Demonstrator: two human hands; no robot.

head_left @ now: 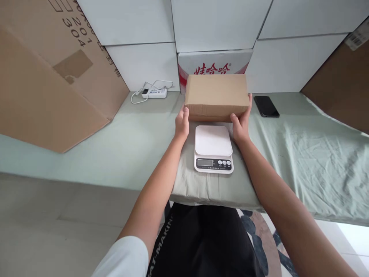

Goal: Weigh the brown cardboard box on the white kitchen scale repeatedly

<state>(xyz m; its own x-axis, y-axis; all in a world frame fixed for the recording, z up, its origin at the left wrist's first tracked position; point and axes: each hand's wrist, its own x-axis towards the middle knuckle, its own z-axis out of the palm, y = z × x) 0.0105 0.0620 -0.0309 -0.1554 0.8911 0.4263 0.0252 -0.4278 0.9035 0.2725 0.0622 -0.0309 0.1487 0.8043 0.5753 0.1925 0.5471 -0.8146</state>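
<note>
Behind the white rectangular digital kitchen scale (213,148), the left hand (182,124) and right hand (241,125) pressed fingers against opposite ends of the plain brown cardboard box (216,95), clamping it level.

The scale (213,148) sits on the desk (129,142) near its front edge. Just behind it is the box (216,95), with the left grip (182,125) on its left end and the right grip (241,123) on its right. A carton (215,63) stands behind the box. A phone (266,106) lies to the right, a power strip (154,93) to the left.
</note>
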